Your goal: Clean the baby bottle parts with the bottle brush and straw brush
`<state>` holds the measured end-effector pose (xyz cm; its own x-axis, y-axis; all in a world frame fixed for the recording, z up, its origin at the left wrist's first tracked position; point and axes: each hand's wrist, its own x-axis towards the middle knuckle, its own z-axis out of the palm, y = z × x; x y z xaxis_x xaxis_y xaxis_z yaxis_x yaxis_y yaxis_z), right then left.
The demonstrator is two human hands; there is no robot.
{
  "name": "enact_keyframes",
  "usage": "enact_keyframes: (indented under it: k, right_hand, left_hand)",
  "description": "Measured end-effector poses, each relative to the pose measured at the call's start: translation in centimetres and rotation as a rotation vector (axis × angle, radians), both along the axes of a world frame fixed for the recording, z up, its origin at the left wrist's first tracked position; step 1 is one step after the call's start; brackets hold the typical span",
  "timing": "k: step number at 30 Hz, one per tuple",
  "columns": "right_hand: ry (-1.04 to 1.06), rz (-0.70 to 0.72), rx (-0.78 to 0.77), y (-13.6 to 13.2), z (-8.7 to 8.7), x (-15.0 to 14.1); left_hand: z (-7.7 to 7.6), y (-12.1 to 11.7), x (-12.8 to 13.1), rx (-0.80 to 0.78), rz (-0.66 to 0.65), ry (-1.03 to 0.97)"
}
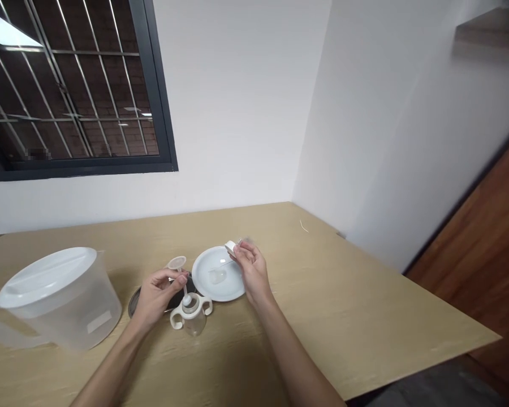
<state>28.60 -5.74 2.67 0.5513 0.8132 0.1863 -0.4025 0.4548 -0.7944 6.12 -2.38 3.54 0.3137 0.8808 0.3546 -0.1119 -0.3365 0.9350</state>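
Note:
My left hand (158, 294) is closed in a pinch on a thin clear straw piece with a round funnel-like top (177, 263), held just above a small clear cup with two white handles (192, 314). My right hand (251, 267) is closed on a small white cap-like piece (230, 247) over the far edge of a white plate (214, 287). A small clear part (218, 276) lies on the plate. Under my left hand sits a dark round object (134, 302), mostly hidden.
A large translucent pitcher with a white lid (55, 297) stands at the left of the light wooden table (365, 294). The table sits in a white-walled corner below a barred window (72, 90). A brown door (487, 237) is at the right.

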Motion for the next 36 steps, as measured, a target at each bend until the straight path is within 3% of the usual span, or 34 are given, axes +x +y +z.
enact_keyframes:
  k: [4,7,15,23,27,32,36]
  right_hand:
    - [0.012,-0.003,0.020,-0.1,0.2,0.3]
    - [-0.010,-0.001,0.028,-0.1,0.2,0.5]
    - [-0.057,0.003,0.024,-0.2,0.2,0.2]
    - [-0.087,-0.008,-0.016,-0.5,0.6,0.0]
    - [-0.120,0.008,-0.031,-0.6,0.6,-0.1]
    - [-0.216,0.045,-0.032,-0.6,0.1,-0.8]
    - [-0.368,0.064,-0.008,-0.7,-0.2,-1.4]
  left_hand:
    - [2.6,1.0,0.9,0.086,-0.065,0.119]
    - [3.3,2.5,2.0,0.212,-0.167,0.315]
    - [1.6,5.6,4.4,0.478,-0.298,0.740]
    - [0.7,6.6,5.6,0.404,-0.433,1.043]
    - [1.9,6.6,5.0,0.351,-0.374,0.998]
    - [4.1,4.4,3.6,0.360,-0.184,0.858]
    - [4.3,2.6,3.3,0.363,-0.105,0.800]
